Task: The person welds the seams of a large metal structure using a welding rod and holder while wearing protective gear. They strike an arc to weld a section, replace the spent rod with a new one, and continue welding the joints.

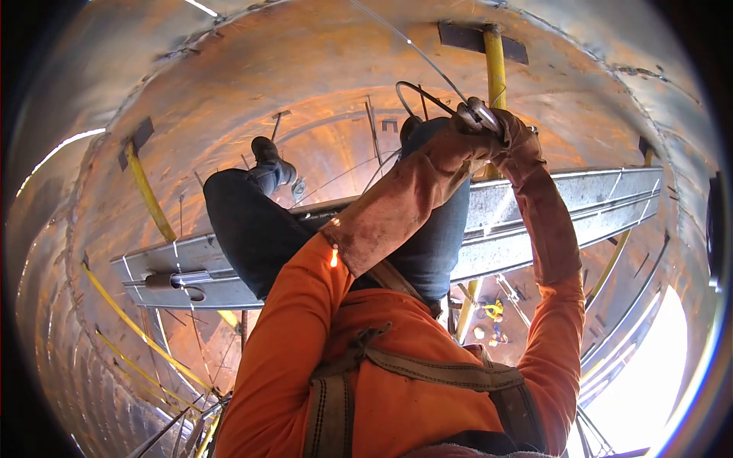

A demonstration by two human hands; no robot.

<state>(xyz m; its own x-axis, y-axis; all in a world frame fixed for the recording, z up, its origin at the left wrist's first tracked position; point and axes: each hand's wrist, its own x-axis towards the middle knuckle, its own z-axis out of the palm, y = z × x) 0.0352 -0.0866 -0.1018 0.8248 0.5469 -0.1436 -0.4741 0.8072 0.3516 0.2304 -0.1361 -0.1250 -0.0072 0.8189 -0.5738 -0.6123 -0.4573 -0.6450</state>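
Note:
Ahead of my knees, both hands meet in brown leather welding gloves. My right hand (521, 141) is closed around what looks like a welding electrode holder (479, 114), its metal part showing above the gloves. Against it, my left hand (467, 141) is also closed at the holder; its fingers are partly hidden where the gloves overlap. A long thin rod (427, 62) runs from the holder up and left toward the steel wall. Beside the hands, a black cable (416, 85) bends in a loop. A glowing orange spot (334, 256) shows at my left sleeve.
I sit on a metal plank (565, 202) high inside a round, rusty steel shell (305, 46). Yellow pipes (495, 69) brace the wall and plank. Far below is a person in yellow (495, 310). A bright opening (641, 374) lies at lower right.

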